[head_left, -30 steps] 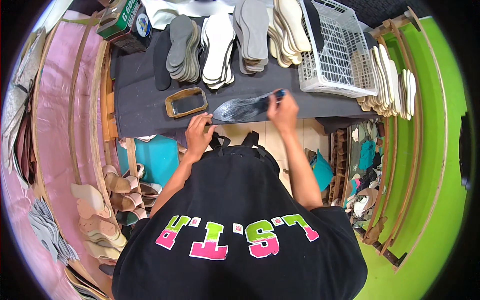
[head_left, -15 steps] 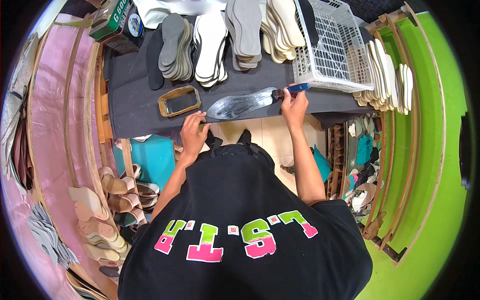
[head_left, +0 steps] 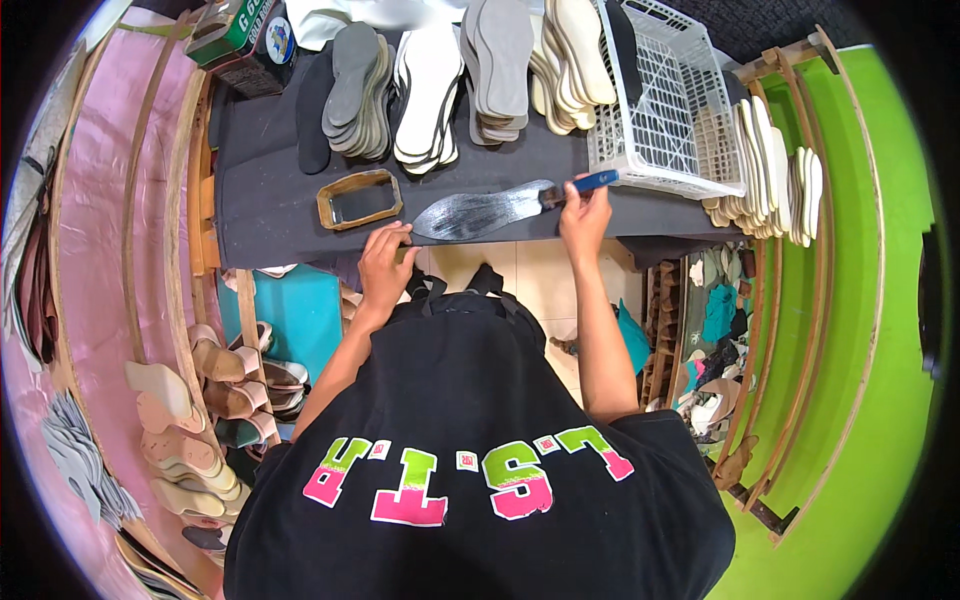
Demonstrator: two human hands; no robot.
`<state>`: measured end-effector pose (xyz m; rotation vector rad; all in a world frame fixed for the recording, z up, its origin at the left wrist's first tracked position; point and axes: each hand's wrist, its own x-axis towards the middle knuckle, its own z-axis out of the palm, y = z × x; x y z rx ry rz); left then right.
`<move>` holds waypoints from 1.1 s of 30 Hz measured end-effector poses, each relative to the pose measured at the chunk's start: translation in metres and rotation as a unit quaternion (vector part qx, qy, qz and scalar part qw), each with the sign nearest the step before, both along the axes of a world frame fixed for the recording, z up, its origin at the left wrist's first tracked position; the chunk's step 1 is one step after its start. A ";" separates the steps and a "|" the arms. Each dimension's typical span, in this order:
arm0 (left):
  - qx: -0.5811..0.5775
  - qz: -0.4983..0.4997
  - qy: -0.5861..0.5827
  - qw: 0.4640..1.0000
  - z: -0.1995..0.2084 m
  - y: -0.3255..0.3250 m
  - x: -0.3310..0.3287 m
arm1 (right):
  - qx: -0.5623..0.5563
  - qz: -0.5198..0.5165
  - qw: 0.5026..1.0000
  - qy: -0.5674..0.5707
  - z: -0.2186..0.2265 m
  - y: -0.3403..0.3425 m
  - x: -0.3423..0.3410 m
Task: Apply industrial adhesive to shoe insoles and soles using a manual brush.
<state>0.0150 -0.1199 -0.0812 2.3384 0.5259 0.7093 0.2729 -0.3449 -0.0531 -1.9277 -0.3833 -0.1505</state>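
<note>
A dark insole [head_left: 470,215], glossy with a wet-looking coat, lies lengthwise near the front edge of the black-covered table [head_left: 262,170]. My right hand [head_left: 585,222] is closed round a brush [head_left: 597,181] with a blue handle, its dark bristle end resting on the insole's right end. At the other end, my left hand [head_left: 384,264] has its fingertips on the table edge against the insole's tip, with the thumb apart from the fingers. A wooden-walled, eight-sided tray [head_left: 360,183] stands just beyond my left hand; its inside looks dark.
Stacks of grey insoles [head_left: 358,90], white insoles [head_left: 428,95] and cream insoles [head_left: 575,65] line the table's back. A white plastic crate [head_left: 665,100] stands at the right, beside more cream insoles [head_left: 760,165]. A green can [head_left: 240,45] sits back left. Racks with shoes [head_left: 235,375] flank me.
The brush has shifted slightly left along the insole's right end, with its handle angled a little more. My left hand keeps its place. The whole view has tilted slightly.
</note>
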 end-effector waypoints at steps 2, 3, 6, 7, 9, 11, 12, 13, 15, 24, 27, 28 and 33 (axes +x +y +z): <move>0.003 -0.001 -0.001 1.000 -0.001 -0.001 0.000 | -0.008 -0.006 1.000 0.001 0.007 0.003 0.015; 0.000 -0.001 0.000 1.000 -0.002 0.000 0.000 | -0.015 -0.010 1.000 0.002 0.010 0.003 0.019; -0.006 0.005 0.003 1.000 -0.002 0.002 -0.001 | -0.113 0.051 0.989 -0.085 0.010 0.002 0.004; -0.008 0.012 0.006 1.000 -0.002 0.001 -0.004 | -0.136 0.083 0.978 -0.133 0.022 0.004 -0.008; -0.004 0.021 -0.002 1.000 -0.004 -0.002 -0.006 | -0.150 0.103 0.970 -0.159 0.027 0.001 -0.032; 0.008 0.014 -0.027 1.000 -0.003 -0.001 -0.004 | -0.147 0.107 0.972 -0.150 0.022 0.001 -0.051; -0.004 0.005 -0.031 0.999 -0.004 -0.001 -0.003 | -0.132 0.101 0.979 -0.115 0.017 0.001 -0.059; -0.006 -0.001 -0.033 0.999 -0.005 -0.001 -0.004 | -0.123 0.111 0.979 -0.118 0.016 0.005 -0.068; -0.013 -0.014 -0.025 1.000 0.000 -0.001 -0.006 | -0.058 0.117 0.991 -0.021 0.018 0.018 -0.083; 0.075 0.110 -0.086 0.987 0.041 0.012 -0.026 | 0.189 0.255 0.941 0.115 0.051 0.127 -0.125; 0.085 0.142 -0.058 0.984 0.048 0.029 -0.024 | 0.108 0.313 0.943 0.029 0.058 0.159 -0.123; 0.091 0.163 -0.040 0.982 0.051 0.035 -0.022 | 0.033 0.337 0.940 -0.052 0.060 0.168 -0.122; 0.075 0.158 -0.019 0.984 0.043 0.058 -0.024 | -0.035 0.347 0.937 -0.034 0.038 0.190 -0.123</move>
